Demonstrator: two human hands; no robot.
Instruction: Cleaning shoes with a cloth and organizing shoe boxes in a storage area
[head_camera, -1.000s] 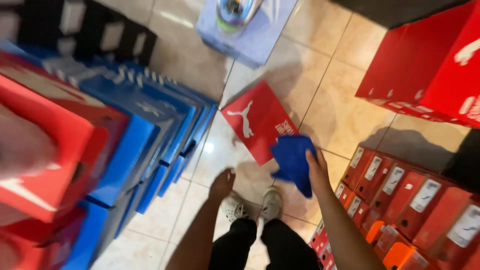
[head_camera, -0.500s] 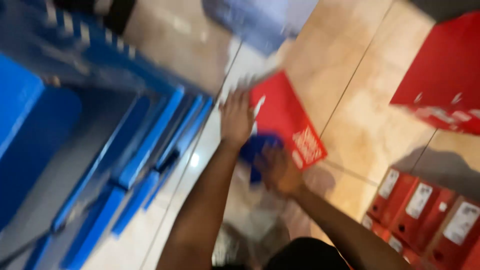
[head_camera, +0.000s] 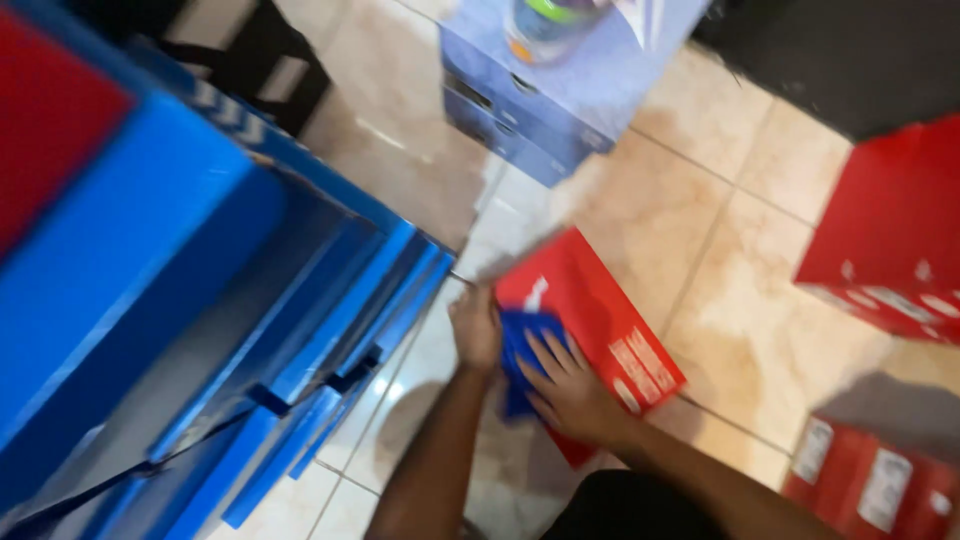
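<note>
Both hands had dropped lower onto the flat red cardboard shoebox (head_camera: 590, 330) on the tiled floor (head_camera: 740, 330). Right hand (head_camera: 568, 385) lay spread, pressing a crumpled blue cloth (head_camera: 520, 345) onto the box's near-left part, while left hand (head_camera: 476, 328) gripped the box's left edge just beside the cloth, near stacked blue boxes (head_camera: 300, 330)

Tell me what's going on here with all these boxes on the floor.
A person is bent over a red shoebox on the tiled floor. The left hand grips the box's left edge, while the right hand presses a blue cloth flat against the lid. Stacks of blue boxes stand to the left, more red boxes to the right, and a pale blue box lies ahead.
</note>
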